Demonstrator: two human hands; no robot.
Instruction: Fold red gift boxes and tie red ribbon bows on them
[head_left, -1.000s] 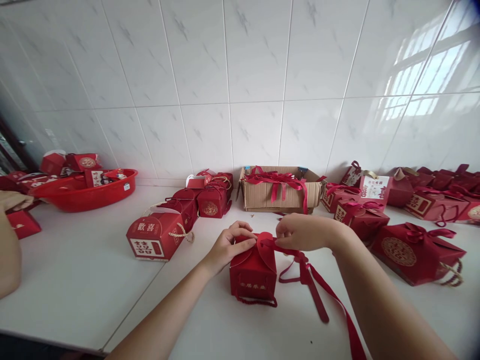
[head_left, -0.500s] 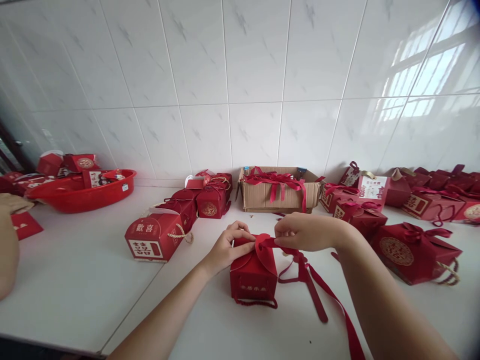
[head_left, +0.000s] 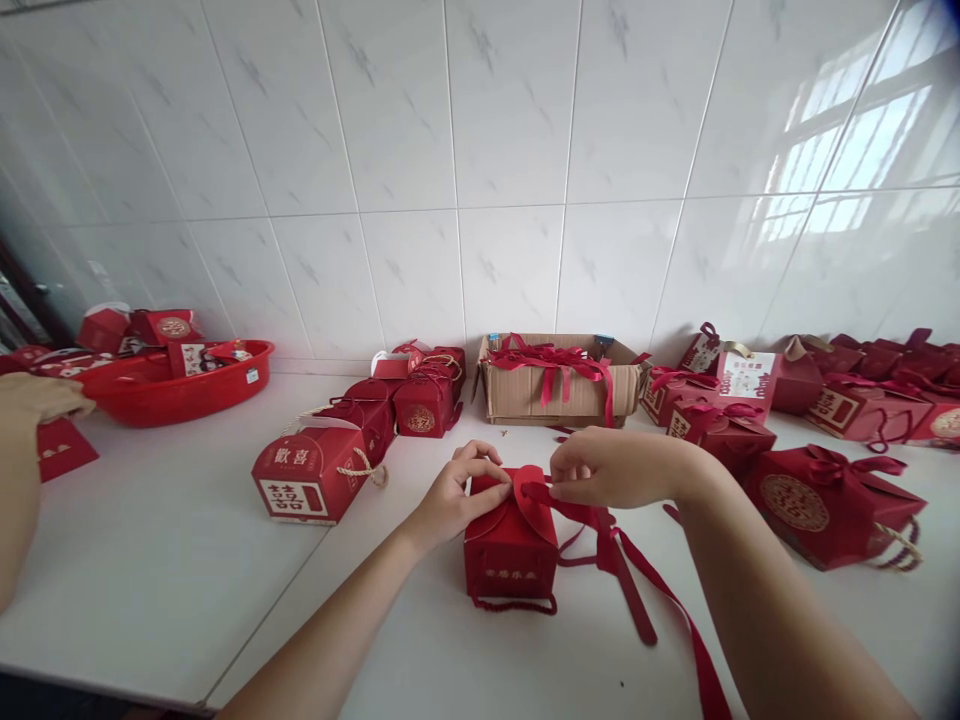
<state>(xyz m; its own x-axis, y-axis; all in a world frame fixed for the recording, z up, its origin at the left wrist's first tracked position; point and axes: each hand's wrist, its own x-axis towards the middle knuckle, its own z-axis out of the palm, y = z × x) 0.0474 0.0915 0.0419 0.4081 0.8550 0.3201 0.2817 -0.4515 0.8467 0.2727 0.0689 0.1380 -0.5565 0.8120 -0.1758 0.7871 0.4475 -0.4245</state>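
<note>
A small red gift box (head_left: 510, 560) with overlapping rounded top flaps and a twisted cord handle stands upright on the white counter in front of me. My left hand (head_left: 466, 490) grips its top from the left, thumb on the flaps and fingers curled behind. On the right, my right hand (head_left: 604, 467) pinches a red ribbon (head_left: 706, 670) where it meets the slot in the flaps. Its long tail trails over the counter toward my right forearm. Close beside that tail lies a flat dark red strip (head_left: 637, 605).
Behind the box stands a cardboard box (head_left: 525, 395) draped with red ribbons. More red boxes (head_left: 307, 470) sit at left, and ribbon-tied boxes (head_left: 832, 505) crowd the right. A red basin (head_left: 180, 395) and another person's arm (head_left: 19, 480) are at far left.
The ribbon beside my right hand hangs a little slacker at the flaps. Both hands stay at the box top. At far left, the other person's arm has shifted slightly right.
</note>
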